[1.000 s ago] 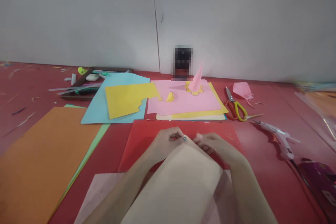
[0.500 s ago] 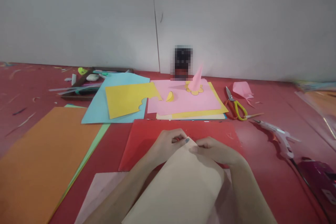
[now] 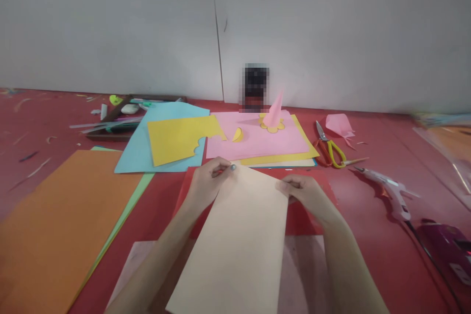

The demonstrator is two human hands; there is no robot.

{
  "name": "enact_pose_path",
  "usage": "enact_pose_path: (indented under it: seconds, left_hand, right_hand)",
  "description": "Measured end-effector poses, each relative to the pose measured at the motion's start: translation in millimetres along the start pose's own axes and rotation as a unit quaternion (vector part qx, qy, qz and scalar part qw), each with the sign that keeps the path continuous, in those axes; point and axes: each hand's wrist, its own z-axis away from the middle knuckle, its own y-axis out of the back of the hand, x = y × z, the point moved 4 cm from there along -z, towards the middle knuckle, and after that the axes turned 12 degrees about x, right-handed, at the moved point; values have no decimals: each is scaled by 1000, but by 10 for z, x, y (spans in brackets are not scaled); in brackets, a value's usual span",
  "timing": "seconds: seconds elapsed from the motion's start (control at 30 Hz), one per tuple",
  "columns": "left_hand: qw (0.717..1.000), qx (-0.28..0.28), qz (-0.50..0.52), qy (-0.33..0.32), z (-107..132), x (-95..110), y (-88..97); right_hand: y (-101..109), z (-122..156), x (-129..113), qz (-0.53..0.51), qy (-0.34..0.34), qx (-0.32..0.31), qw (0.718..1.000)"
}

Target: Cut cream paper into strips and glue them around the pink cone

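Note:
A cream sheet of paper (image 3: 243,240) is held up between both hands, its near end running out of the bottom of the view. My left hand (image 3: 209,179) pinches its far left corner, thumb on top. At the far right corner, my right hand (image 3: 301,194) is closed on the same sheet. Below the sheet lie a red board (image 3: 309,216) and a pale pink sheet (image 3: 303,265). Behind stands a pink paper cone (image 3: 274,114) on a yellow flower cutout (image 3: 272,128), over pink paper (image 3: 257,144).
Scissors (image 3: 329,147), a glue gun (image 3: 390,191) and a dark pink device (image 3: 443,250) lie to the right. Left are orange paper (image 3: 62,225), blue paper (image 3: 132,157), cut yellow paper (image 3: 176,142) and a dark tray (image 3: 110,135). A white wall (image 3: 110,24) closes the back.
My hands have moved apart, the left one leftward and away from me. The cream paper, earlier curved with its corners near each other, is now spread flatter.

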Motion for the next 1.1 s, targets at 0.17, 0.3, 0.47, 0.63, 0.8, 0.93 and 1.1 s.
enact_pose_path:
  seconds: [0.17,0.3,0.47,0.63,0.8,0.93,1.1]
  left_hand:
    - [999,49,8,4,-5,6,43]
    - [998,57,14,10,-2,-6,46]
    - [996,89,2,0,-8,16,85]
    - [986,160,32,36,-41,40,202]
    - [984,153,65,59,-25,53,186]
    - [987,143,58,48,-6,60,167]
    - [988,140,51,42,-3,56,160]
  right_hand:
    - [-1,-50,38,-63,1,86,994]
    - [-90,-34,53,-71,-6,52,996]
    - [-7,-68,70,-29,24,100,994]
    - [329,-83,43,-1,155,328,932]
    - [409,-38,34,-78,201,380,899]
    - [378,-30,-39,10,247,404,881]
    - [380,25,-81,155,202,443,859]
